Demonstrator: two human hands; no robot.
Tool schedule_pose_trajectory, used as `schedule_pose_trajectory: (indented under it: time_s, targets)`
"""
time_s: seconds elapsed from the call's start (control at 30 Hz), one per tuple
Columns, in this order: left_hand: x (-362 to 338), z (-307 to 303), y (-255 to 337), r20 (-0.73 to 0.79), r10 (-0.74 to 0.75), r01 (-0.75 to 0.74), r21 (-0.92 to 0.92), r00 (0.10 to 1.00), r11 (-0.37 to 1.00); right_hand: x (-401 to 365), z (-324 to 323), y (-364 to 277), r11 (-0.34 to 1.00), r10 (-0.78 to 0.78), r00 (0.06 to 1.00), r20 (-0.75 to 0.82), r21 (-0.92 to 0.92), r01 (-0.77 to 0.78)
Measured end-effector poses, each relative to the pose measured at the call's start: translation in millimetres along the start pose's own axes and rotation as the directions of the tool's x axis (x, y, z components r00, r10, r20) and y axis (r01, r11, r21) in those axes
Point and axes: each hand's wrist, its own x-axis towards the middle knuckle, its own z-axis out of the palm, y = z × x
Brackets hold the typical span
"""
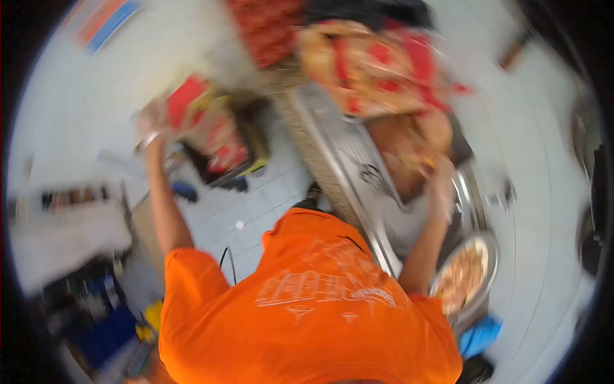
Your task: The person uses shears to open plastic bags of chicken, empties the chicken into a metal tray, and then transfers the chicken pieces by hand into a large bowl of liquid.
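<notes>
My left hand (153,123), in a clear glove, is stretched out at the left, beside a red and yellow bag (204,118) at a dark bin (256,144); motion blur hides its fingers. My right hand (440,182), also gloved, reaches over the steel sink (409,224). Its fingers are closed around something orange-yellow, too blurred to make out. Under and ahead of that hand lies a brown mass (396,150) in the sink. Plastic packages (358,67) with red print and pale orange contents rest on the drainboard end.
A metal bowl (464,275) of pale orange pieces stands right of the sink, with a blue item (480,336) below it. A faucet (502,195) is at the wall. Red mesh (265,29) lies at the top. Crates and a blue box (109,336) are at the lower left.
</notes>
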Motion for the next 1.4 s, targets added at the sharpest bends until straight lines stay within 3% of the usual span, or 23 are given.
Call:
schedule_pose_trajectory:
  time_s: [0.03, 0.07, 0.1, 0.13, 0.17, 0.2, 0.27, 0.37, 0.4, 0.43, 0.47, 0.53, 0.57, 0.63, 0.7, 0.77, 0.83, 0.9, 0.97, 1.0, 1.13, 1.23, 1.4]
  targets:
    - [8.8, 34.8, -44.8, 0.206, -0.116, 0.034, 0.366, 0.972, 0.930, 3.1, -12.1, 28.4, 0.614, -0.389, 0.907, 0.159, -0.690, 0.385]
    - [-9.9, 51.0, -58.8, 0.271, 0.176, -0.279, 0.410, 0.946, 0.868, -4.5, -8.9, 19.7, 0.407, -0.394, 0.897, 0.200, -0.837, 0.366]
    - [-18.8, 76.8, -62.3, 0.026, 0.017, -0.019, 0.078, 1.000, 0.997, -5.3, -13.0, 33.6, 0.346, -0.503, 0.841, 0.200, -0.845, 0.407]
    - [-5.1, 125.0, -122.9, 0.164, 0.203, -0.245, 0.301, 0.965, 0.922, -28.0, -10.1, -14.5, 0.750, -0.185, 0.982, 0.032, -0.642, 0.162]
    - [-20.8, 89.4, -37.8, 0.152, 0.022, -0.079, 0.379, 0.988, 0.922, -24.1, -17.5, 32.1, 0.865, -0.379, 0.906, -0.188, -0.421, 0.274]
    - [-27.2, 78.9, 8.4, 0.141, 0.133, -0.176, 0.356, 0.981, 0.918, -43.7, -10.7, -13.0, 0.920, 0.012, 0.934, -0.356, 0.371, 0.129]
    - [-38.0, 75.4, 71.4, 0.238, 0.076, -0.133, 0.236, 0.968, 0.963, -77.0, -56.3, -32.6, 0.923, 0.020, 0.913, -0.408, 0.359, 0.140]
    - [-77.2, 59.7, 176.4, 0.442, 0.189, -0.046, -0.314, 0.877, 0.948, -127.1, -133.5, -23.9, 0.951, -0.288, 0.758, -0.585, -0.084, 0.296]
    - [-95.2, 39.4, 234.0, 0.556, 0.187, 0.095, -0.439, 0.810, 0.893, -146.9, -149.7, -35.1, 0.963, -0.266, 0.752, -0.603, -0.199, 0.182]
    - [-106.8, 28.9, 272.9, 0.502, 0.356, -0.091, -0.477, 0.788, 0.874, -159.5, -173.4, 3.0, 0.595, -0.664, 0.461, -0.588, -0.789, -0.150]
    - [-127.8, 8.2, 316.2, 0.461, 0.519, -0.086, -0.683, 0.720, 0.726, -183.4, -186.7, 8.6, 0.790, -0.492, 0.464, -0.737, -0.602, -0.118]
    - [-158.2, -12.6, 387.5, 0.514, 0.642, -0.038, -0.763, 0.569, 0.645, -221.6, -241.3, 32.4, 0.396, -0.258, 0.521, -0.814, -0.581, -0.711]
    - [-168.3, -6.0, 412.2, 0.492, 0.748, 0.014, -0.839, 0.445, 0.544, -239.4, -242.3, 26.5, 0.321, -0.153, 0.529, -0.835, -0.548, -0.772]
    - [-181.3, 19.0, 473.1, 0.267, 0.895, -0.350, -0.850, 0.357, 0.393, -263.5, -248.0, 51.1, 0.407, -0.316, 0.512, -0.799, -0.602, -0.687]
    - [-187.5, 27.1, 538.4, 0.247, 0.873, -0.610, -0.635, 0.420, 0.473, -268.7, -228.1, 51.9, 0.490, -0.332, 0.495, -0.803, -0.596, -0.637]
    - [-181.5, 52.9, 596.9, 0.062, 0.785, -0.638, -0.545, 0.617, 0.544, -264.9, -210.0, 61.8, 0.514, -0.364, 0.520, -0.773, -0.632, -0.580]
    - [-165.5, 88.7, 645.2, -0.153, 0.753, -0.753, -0.320, 0.640, 0.575, -250.4, -190.0, 62.8, 0.532, -0.390, 0.531, -0.752, -0.655, -0.537]
    - [-153.6, 103.9, 676.7, 0.332, 0.703, -0.651, -0.270, 0.629, 0.710, -229.2, -163.7, 50.2, 0.716, -0.208, 0.577, -0.790, -0.525, -0.461]
    - [-138.9, 156.7, 685.0, 0.383, 0.755, -0.741, -0.221, 0.532, 0.635, -204.0, -142.9, 31.1, 0.794, 0.029, 0.639, -0.769, -0.371, -0.482]
    - [-133.1, 172.3, 687.1, 0.448, 0.782, -0.813, -0.180, 0.433, 0.553, -198.0, -135.9, 39.9, 0.805, -0.004, 0.683, -0.730, -0.408, -0.431]
    - [-134.7, 167.5, 684.2, 0.455, 0.808, -0.901, -0.024, 0.376, 0.433, -170.7, -112.3, 36.2, 0.858, -0.026, 0.790, -0.613, -0.420, -0.297]
    - [-126.6, 160.3, 682.3, 0.198, 0.869, -0.813, -0.306, 0.454, 0.495, -144.9, -106.8, 30.2, 0.864, -0.278, 0.858, -0.432, -0.502, 0.027]
    - [-134.4, 55.0, 708.7, 0.107, 0.980, -0.710, -0.676, 0.169, 0.197, -80.3, -102.8, -23.2, 0.788, -0.497, 0.840, -0.217, -0.518, 0.333]
